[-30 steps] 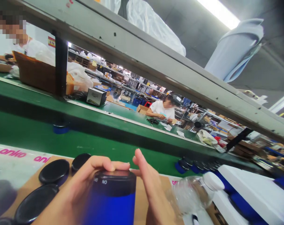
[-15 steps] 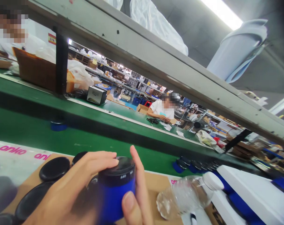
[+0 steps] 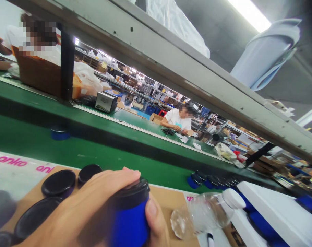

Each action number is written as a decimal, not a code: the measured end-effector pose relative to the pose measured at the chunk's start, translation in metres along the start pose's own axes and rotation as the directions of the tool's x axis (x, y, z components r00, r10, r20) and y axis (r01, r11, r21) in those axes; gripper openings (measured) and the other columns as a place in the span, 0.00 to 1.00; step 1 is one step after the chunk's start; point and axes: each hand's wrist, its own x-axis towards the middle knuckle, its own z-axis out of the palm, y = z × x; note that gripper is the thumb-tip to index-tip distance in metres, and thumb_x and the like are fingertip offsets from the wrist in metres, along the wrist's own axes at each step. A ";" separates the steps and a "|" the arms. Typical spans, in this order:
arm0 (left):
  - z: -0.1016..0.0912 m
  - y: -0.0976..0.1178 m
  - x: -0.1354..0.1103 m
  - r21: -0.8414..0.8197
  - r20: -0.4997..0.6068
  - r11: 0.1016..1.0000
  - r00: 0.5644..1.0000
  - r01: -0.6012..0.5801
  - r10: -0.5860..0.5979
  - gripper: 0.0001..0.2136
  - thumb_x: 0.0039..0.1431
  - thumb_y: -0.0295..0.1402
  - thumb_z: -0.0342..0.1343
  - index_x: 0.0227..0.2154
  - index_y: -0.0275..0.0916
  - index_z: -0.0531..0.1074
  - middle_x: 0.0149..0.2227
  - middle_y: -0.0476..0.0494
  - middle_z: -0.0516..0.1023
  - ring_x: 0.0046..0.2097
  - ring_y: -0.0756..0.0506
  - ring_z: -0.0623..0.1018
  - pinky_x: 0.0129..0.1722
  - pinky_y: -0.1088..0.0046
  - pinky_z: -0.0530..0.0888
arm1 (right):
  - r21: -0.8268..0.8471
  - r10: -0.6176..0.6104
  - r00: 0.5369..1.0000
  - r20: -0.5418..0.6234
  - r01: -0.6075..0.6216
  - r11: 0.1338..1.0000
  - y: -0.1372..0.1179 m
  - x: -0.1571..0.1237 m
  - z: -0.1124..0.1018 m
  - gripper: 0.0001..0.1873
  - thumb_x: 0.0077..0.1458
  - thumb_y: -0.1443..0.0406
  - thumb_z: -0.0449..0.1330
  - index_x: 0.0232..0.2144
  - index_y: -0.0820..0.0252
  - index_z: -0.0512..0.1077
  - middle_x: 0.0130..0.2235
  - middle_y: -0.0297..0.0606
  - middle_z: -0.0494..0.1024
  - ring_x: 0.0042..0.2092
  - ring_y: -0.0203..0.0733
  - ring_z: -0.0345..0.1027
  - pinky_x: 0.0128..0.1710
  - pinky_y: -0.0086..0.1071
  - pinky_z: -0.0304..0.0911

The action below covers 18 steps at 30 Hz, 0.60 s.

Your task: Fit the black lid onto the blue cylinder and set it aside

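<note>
A blue cylinder (image 3: pixel 131 221) with a black top stands upright between my hands, close to the camera. My left hand (image 3: pixel 86 195) comes from the lower left, its fingers closed over the black top (image 3: pixel 132 192). On the cylinder's right side, the thumb of my right hand (image 3: pixel 156 219) presses against the blue wall; its other fingers are hidden behind. Several round black pieces (image 3: pixel 58 183) lie on brown cardboard (image 3: pixel 162 197) to the left of my hands. A clear plastic bottle (image 3: pixel 202 214) with a white cap lies on its side to the right.
Beyond runs a green bench (image 3: pixel 104 154) with a blue-and-black piece (image 3: pixel 60 133) and a row of similar ones (image 3: pixel 210 180). White boxes (image 3: pixel 276 206) stand at the right. A grey shelf beam (image 3: pixel 156 65) crosses above. Two people work across the bench.
My right index finger, raised beside the top before, is now out of sight. My left fingers reach further over the top, and its white lettering no longer shows.
</note>
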 end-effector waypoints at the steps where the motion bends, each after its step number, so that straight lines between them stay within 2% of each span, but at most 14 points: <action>1: 0.000 0.000 0.000 0.002 0.006 1.000 1.000 0.010 -0.010 0.21 0.68 0.31 0.45 0.56 0.60 0.73 0.55 0.63 0.80 0.57 0.48 0.80 0.61 0.77 0.74 | -0.005 0.010 1.000 0.007 -0.010 1.000 -0.001 0.000 0.000 0.38 0.50 0.37 0.66 0.52 0.57 0.79 0.46 0.44 0.82 0.59 0.60 0.70 0.64 0.51 0.62; 4: 0.000 0.002 -0.001 -0.001 0.024 0.999 0.998 0.050 -0.050 0.21 0.69 0.30 0.43 0.55 0.58 0.74 0.55 0.61 0.80 0.57 0.48 0.79 0.59 0.75 0.77 | 0.000 0.027 1.000 0.002 -0.027 1.000 -0.005 0.000 -0.003 0.38 0.50 0.37 0.67 0.52 0.57 0.79 0.46 0.44 0.82 0.60 0.60 0.69 0.64 0.50 0.62; 7: 0.002 0.011 -0.001 0.007 0.022 0.998 0.998 0.056 -0.056 0.21 0.69 0.30 0.43 0.55 0.57 0.74 0.55 0.60 0.80 0.55 0.49 0.81 0.58 0.75 0.77 | 0.042 0.092 0.996 0.010 -0.093 0.995 -0.007 0.002 -0.005 0.34 0.52 0.43 0.67 0.53 0.59 0.78 0.46 0.43 0.83 0.61 0.57 0.69 0.65 0.48 0.62; 10: 0.005 0.019 -0.004 0.049 -0.022 0.998 0.999 0.026 -0.025 0.20 0.64 0.31 0.51 0.56 0.57 0.73 0.55 0.59 0.80 0.55 0.44 0.81 0.61 0.69 0.76 | 0.097 0.144 0.988 0.052 -0.149 0.984 -0.005 0.001 -0.004 0.31 0.53 0.48 0.65 0.53 0.61 0.77 0.43 0.44 0.83 0.57 0.57 0.73 0.62 0.48 0.65; 13: 0.007 0.023 -0.007 0.064 -0.057 0.998 0.998 0.022 -0.018 0.26 0.55 0.31 0.62 0.57 0.59 0.71 0.57 0.54 0.79 0.54 0.38 0.82 0.58 0.63 0.79 | 0.204 0.145 0.982 0.117 -0.167 0.965 -0.002 -0.003 0.002 0.34 0.52 0.49 0.66 0.56 0.61 0.75 0.42 0.43 0.82 0.53 0.59 0.76 0.59 0.50 0.68; 16: 0.006 0.022 -0.006 0.047 -0.048 0.997 0.998 0.054 -0.052 0.23 0.54 0.36 0.63 0.55 0.57 0.73 0.56 0.49 0.79 0.55 0.35 0.81 0.55 0.58 0.81 | 0.264 0.150 0.981 0.126 -0.179 0.948 0.000 -0.007 0.004 0.32 0.49 0.52 0.69 0.56 0.56 0.76 0.45 0.42 0.82 0.53 0.59 0.76 0.59 0.50 0.67; 18: 0.004 0.021 -0.003 0.020 0.019 0.997 0.997 0.079 -0.080 0.23 0.55 0.39 0.62 0.55 0.56 0.73 0.56 0.49 0.80 0.56 0.35 0.80 0.58 0.57 0.80 | 0.287 0.172 0.982 0.082 -0.188 0.939 -0.001 -0.010 0.003 0.29 0.46 0.55 0.73 0.51 0.52 0.79 0.49 0.39 0.82 0.56 0.58 0.74 0.63 0.49 0.63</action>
